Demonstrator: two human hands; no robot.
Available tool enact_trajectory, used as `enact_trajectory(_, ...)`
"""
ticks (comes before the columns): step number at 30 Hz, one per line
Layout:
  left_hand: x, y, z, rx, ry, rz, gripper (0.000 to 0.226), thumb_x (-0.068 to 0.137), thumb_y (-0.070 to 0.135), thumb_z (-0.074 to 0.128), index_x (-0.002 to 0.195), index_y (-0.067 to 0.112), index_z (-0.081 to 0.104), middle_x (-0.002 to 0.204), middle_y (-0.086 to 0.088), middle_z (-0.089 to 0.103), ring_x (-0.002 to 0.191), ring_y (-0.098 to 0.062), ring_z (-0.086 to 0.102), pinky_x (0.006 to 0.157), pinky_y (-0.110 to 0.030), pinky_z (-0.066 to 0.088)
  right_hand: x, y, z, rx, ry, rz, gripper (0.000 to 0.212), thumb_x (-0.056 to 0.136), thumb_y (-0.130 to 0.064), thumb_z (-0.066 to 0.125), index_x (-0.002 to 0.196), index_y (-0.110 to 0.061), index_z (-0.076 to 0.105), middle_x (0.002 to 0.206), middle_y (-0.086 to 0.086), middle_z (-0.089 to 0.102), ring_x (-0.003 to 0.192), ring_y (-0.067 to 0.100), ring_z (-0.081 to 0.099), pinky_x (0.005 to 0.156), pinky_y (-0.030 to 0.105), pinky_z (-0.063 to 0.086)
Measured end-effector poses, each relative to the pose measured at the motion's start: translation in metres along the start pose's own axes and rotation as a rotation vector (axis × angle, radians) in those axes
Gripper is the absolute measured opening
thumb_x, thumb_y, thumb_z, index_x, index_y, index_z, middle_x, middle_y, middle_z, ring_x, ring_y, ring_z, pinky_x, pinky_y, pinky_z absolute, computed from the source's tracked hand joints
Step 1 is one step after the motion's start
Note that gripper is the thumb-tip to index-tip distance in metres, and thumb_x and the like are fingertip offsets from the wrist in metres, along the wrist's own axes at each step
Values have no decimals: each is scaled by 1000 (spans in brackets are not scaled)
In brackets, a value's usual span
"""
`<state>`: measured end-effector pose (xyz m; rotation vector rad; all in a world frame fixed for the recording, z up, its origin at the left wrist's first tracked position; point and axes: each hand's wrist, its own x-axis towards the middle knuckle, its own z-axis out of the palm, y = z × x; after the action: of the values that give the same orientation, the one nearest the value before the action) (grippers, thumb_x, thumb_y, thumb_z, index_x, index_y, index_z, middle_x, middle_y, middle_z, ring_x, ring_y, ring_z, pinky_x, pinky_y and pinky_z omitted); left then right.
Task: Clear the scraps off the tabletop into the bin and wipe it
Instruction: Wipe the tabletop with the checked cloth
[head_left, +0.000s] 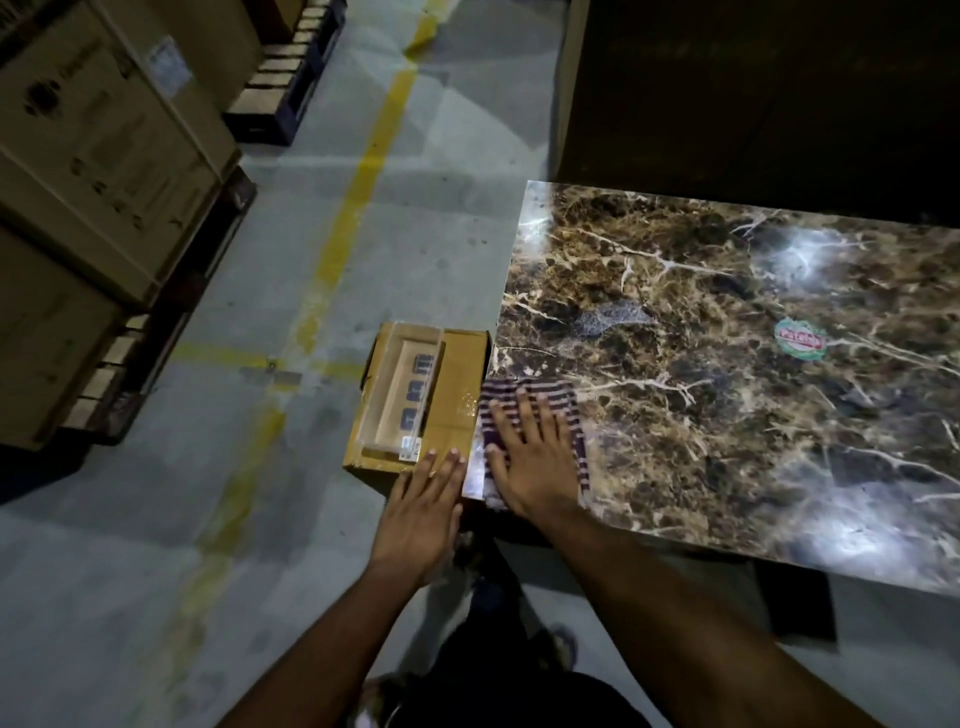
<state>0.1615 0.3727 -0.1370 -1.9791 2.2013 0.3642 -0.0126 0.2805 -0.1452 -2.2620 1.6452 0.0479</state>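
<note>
The right hand (530, 457) presses the cloth (530, 415) with flat, spread fingers at the table's (727, 415) corner, the box (421, 405) just left of them, beyond the left hand's (421, 514) straight, empty fingers, while the wrapper (800, 339) lies well right.

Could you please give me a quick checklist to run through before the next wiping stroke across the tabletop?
1. Cloth under control: ok. The right hand presses flat on the striped cloth at the tabletop corner.
2. Bin in place: ok. The cardboard box sits on the floor right against the table edge.
3. Left hand free: ok. It is open, over the box's near edge.
4. Scraps cleared: not ok. A round label and a grey mesh scrap remain on the marble.
5. Box has room: cannot tell.
</note>
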Motion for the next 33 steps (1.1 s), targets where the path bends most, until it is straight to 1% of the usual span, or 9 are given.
enact_trajectory(3, -12, 2, 0, -16, -34, -12, 63, 97, 39, 27, 157, 20, 34, 163, 2, 33, 152, -24, 26, 115, -46, 34, -39, 0, 9, -47, -46, -140, 63, 102, -56, 20, 161, -37, 8, 170, 2, -5, 157, 27, -9, 124, 48, -8)
enact_trajectory(7, -24, 6, 0, -44, -72, 7, 68, 97, 39, 18, 162, 19, 17, 168, 0, 18, 155, -23, 13, 121, -43, 21, -53, 23, 8, -20, -36, -26, 61, 102, -57, 17, 161, -42, 4, 170, -1, -7, 156, 25, -11, 124, 48, -6)
enact_trajectory(10, -23, 8, -2, -52, -48, 4, 69, 95, 38, 21, 160, 16, 24, 166, -3, 25, 154, -21, 21, 121, -42, 26, -30, -2, 4, 8, -31, 2, 62, 104, -56, 19, 161, -40, 3, 169, 1, -8, 156, 28, -11, 125, 49, -6)
enact_trajectory(14, -17, 12, -13, -111, 4, 45, 64, 95, 33, 33, 156, 16, 35, 162, -3, 34, 151, -21, 29, 118, -39, 29, -41, -8, 16, -18, -46, -170, 59, 104, -55, 20, 160, -41, 12, 171, 2, 1, 157, 27, -7, 124, 48, -5)
enact_trajectory(17, -6, 17, -15, -105, -11, 141, 60, 101, 33, 32, 159, 19, 26, 166, 0, 26, 153, -19, 20, 121, -37, 20, -58, 42, 11, -23, -25, -60, 61, 102, -60, 10, 160, -42, 4, 170, 0, -9, 156, 27, -14, 124, 49, -6)
enact_trajectory(21, 24, 26, -13, -104, -37, 159, 69, 99, 43, 9, 161, 15, 15, 169, -3, 11, 156, -19, 8, 126, -37, 14, -17, 62, -10, 1, 44, 182, 64, 100, -60, 8, 161, -39, 2, 169, 5, -6, 156, 31, -9, 125, 53, 1)
enact_trajectory(26, 84, 33, -16, -73, -38, 200, 68, 100, 43, 10, 162, 13, 10, 170, -6, 6, 157, -20, 3, 127, -38, 8, -21, 54, -1, -13, 28, 37, 61, 102, -56, 20, 160, -39, 9, 170, 4, 1, 157, 29, -3, 125, 50, 1)
enact_trajectory(30, 124, 37, -28, -130, -24, 188, 66, 106, 44, 21, 162, 14, 5, 170, -5, 1, 157, -22, -1, 127, -39, 6, 1, 101, -16, -24, 94, 199, 61, 102, -57, 20, 161, -39, 15, 170, 3, 8, 157, 29, 6, 125, 49, 6)
enact_trajectory(33, 152, 38, -35, -155, -22, 206, 68, 107, 46, 27, 162, 16, 0, 169, -2, -8, 156, -21, -8, 126, -38, 1, 42, 89, -26, -5, 99, 256, 62, 102, -56, 19, 161, -38, 13, 170, 6, 9, 157, 31, 3, 126, 51, 5)
